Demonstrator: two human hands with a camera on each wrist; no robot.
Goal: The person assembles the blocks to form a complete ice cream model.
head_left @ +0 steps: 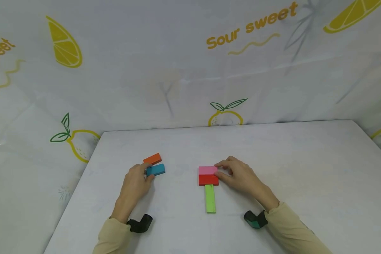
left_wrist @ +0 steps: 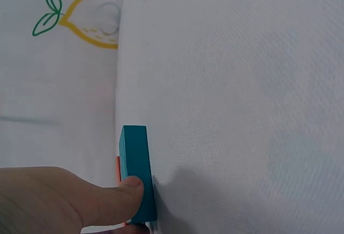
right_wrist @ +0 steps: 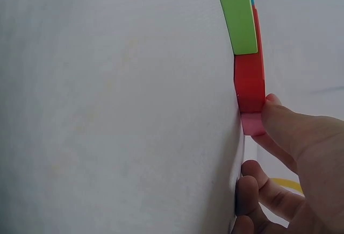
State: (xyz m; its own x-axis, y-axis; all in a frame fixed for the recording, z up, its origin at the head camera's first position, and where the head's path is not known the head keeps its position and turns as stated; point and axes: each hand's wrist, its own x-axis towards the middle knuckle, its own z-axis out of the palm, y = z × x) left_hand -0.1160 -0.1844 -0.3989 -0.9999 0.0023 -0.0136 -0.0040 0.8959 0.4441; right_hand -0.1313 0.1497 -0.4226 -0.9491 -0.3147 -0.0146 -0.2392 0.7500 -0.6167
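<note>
At the left of the table, my left hand [head_left: 135, 181] pinches a blue block [head_left: 156, 170] by its left end. In the left wrist view the thumb lies against the blue block's [left_wrist: 135, 164] side. Just behind it is an orange block [head_left: 152, 158], mostly hidden in that view. My right hand [head_left: 242, 178] pinches the right end of a pink block [head_left: 206, 170]. The pink block lies flush along the far side of a red block [head_left: 208, 180]. A light green block [head_left: 210, 199] extends from the red one toward me, their ends touching.
The blocks lie on a white-covered table [head_left: 304, 169]. Behind it hangs a white cloth [head_left: 139, 70] printed with lemons and lettering. A black wrist camera [head_left: 140, 223] sits by the left sleeve, another camera [head_left: 255, 219] by the right sleeve.
</note>
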